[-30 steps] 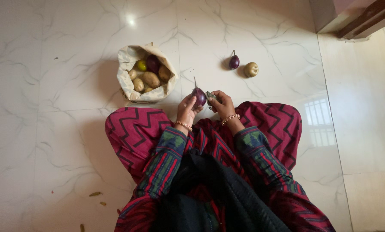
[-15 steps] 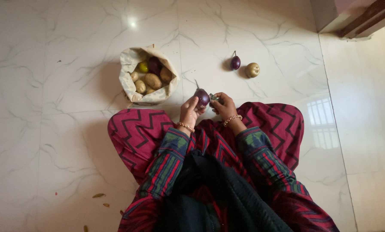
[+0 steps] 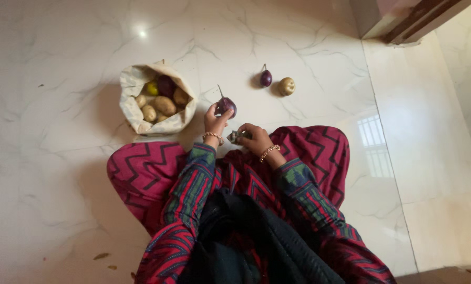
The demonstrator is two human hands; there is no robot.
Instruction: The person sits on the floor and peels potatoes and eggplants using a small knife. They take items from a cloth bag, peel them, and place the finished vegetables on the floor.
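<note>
The small purple eggplant (image 3: 226, 107) sits in the left hand (image 3: 214, 118), raised just above the knees, its thin stem pointing up; the fingers wrap around its lower half. Half a second ago it was held closer to the right hand, near the middle of the lap, and now it has shifted outward and a little toward the bag, so the two hands have drawn apart.

Furthest left is the paper bag (image 3: 135, 113), its crumpled rim rolled down and standing on the floor. Inside lie several tan, matte potatoes (image 3: 163, 104), a yellow-green fruit (image 3: 151, 88) and another dark purple eggplant (image 3: 166, 84). The white marble floor (image 3: 62, 158) is glossy, veined with grey and catching a lamp's glare.

Beside the held eggplant, the right hand (image 3: 256, 140) rests on the red zigzag cloth of the lap, fingers curled around a small greyish metallic object (image 3: 236, 137); what it is I cannot tell. Further right, well apart from the hands, a second small glossy eggplant (image 3: 266, 78) and a round yellowish potato (image 3: 286, 86) lie side by side on the floor.
</note>
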